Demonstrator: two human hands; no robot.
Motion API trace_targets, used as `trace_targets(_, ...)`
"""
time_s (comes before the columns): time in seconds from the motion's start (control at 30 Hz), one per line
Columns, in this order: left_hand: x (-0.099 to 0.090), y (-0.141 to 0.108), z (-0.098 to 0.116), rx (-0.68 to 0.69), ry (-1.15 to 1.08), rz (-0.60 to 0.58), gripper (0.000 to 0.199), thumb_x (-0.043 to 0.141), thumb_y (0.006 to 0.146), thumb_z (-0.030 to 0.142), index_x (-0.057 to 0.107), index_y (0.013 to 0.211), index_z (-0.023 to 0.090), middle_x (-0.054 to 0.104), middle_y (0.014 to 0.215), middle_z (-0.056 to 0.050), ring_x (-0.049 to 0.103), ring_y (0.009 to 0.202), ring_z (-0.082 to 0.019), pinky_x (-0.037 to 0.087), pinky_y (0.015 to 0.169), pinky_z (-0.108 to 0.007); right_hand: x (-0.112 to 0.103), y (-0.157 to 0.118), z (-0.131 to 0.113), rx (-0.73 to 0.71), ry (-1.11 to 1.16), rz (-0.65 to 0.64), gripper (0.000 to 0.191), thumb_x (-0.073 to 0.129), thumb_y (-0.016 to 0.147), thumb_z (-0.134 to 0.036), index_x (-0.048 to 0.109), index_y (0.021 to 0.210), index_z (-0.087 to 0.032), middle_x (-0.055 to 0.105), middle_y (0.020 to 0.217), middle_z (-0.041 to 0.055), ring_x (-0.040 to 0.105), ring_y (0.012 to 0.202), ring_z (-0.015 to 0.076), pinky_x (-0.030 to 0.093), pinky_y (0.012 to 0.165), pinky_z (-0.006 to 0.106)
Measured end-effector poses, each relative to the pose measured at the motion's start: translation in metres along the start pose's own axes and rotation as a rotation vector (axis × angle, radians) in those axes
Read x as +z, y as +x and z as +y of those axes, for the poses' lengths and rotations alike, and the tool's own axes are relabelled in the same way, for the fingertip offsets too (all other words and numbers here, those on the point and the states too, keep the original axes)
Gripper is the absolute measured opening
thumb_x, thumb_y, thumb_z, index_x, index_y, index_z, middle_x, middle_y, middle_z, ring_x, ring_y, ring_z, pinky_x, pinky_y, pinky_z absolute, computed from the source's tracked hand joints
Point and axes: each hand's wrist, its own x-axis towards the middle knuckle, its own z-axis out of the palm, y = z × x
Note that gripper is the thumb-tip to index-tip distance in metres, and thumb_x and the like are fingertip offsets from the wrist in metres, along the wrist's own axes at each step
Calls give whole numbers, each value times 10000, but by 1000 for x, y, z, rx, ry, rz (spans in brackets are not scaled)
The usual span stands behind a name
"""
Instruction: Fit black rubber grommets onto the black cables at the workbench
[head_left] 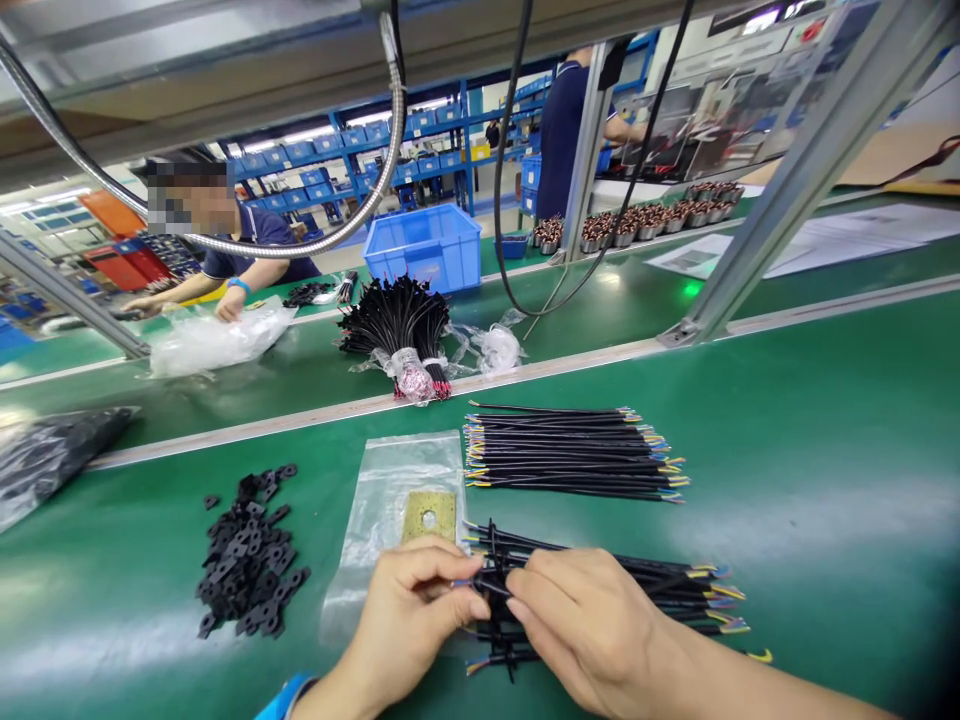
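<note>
My left hand (420,615) is closed in a pinch at the left end of a black cable (493,582), where a bit of coloured wire shows. Close beside it, my right hand (592,620) grips the same cable, fingers curled; a small black part at the pinch is partly hidden. Beneath my hands lies a loose group of black cables (660,575) with coloured wire ends, several carrying flat black pieces (493,535) near their left ends. Behind them, a neat row of black cables (562,450) lies on the green bench. To the left is a heap of small black pieces with holes (247,560).
A yellowish pad with a hole (441,512) lies on a clear plastic bag (375,490). Beyond the metal rail (337,413) stand a bundle of black wires (394,320) and a blue bin (427,245). A co-worker (255,235) handles plastic across the bench.
</note>
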Motion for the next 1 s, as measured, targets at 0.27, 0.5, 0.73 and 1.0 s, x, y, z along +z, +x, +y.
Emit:
trace_targets(0.27,6,-6,1,144,116,-86,197,852,626,198,807,795,289,727,750,-44,652,648,-169,514,619,-257,0,-3,-7,11,29,-68,223,401,924,-92,539,767,-170,522,677,10,444,589,147,323,548,307)
trace_targets(0.5,9,-4,5,179,229,-53,222,825,662,183,802,855,290,740,771,-56,676,713,-200,539,688,-288,1,-2,-3,23,6,-67,260,370,954,-123,563,786,-169,526,676,11,450,583,143,331,544,296)
trace_targets(0.73,2,-6,-1,52,161,-47,241,732,760,212,750,1000,227,738,926,-92,708,822,-225,578,748,-302,0,-2,3,60,-6,-60,239,367,975,-161,594,902,-166,555,696,17,497,601,152,349,555,292)
trace_targets(1.0,7,-6,-7,238,325,33,170,703,774,180,754,923,243,757,817,-46,698,722,-188,554,708,-269,5,-4,4,56,0,-85,230,383,970,-149,589,868,-160,533,669,15,465,566,155,351,534,292)
